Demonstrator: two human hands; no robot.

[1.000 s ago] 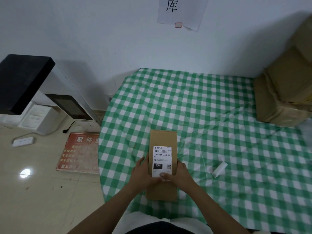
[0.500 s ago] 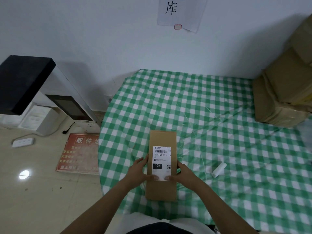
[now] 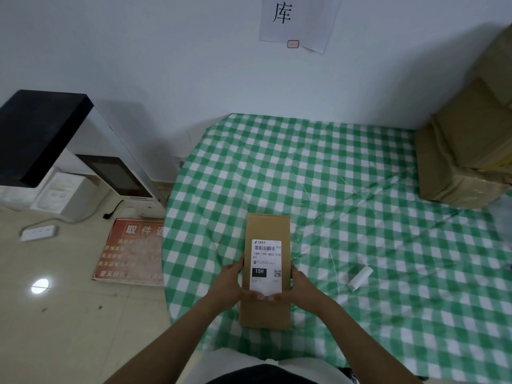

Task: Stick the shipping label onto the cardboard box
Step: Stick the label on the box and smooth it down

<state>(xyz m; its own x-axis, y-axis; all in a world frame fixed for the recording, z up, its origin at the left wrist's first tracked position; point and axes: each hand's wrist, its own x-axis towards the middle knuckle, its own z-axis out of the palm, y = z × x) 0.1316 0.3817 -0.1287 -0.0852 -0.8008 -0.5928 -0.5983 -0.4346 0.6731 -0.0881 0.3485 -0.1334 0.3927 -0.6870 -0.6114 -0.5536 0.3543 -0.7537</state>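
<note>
A small white roll (image 3: 360,277) is seen lying to the right of the cardboard box (image 3: 267,225), apart from it, and a stack of brown cartons (image 3: 465,162) is piled at the far right edge; their number cannot be told. Nothing is placed between the hands and the box. One box, one shipping label (image 3: 266,259) and one roll are counted. The box is laid flat near the front edge of the worktop (image 3: 360,212), which is covered with a green-and-white checked cloth. The label is set lengthwise on the box's top. The box is flanked by the left hand (image 3: 227,284) and the right hand (image 3: 303,286): the fingers are laid fairly straight along its sides, and both thumbs are pressed on the label's near edge. A paper sheet (image 3: 299,20) is fixed to the pale wall; a red sign (image 3: 130,250) and a power strip (image 3: 38,232) are seen on the tiled floor.
</note>
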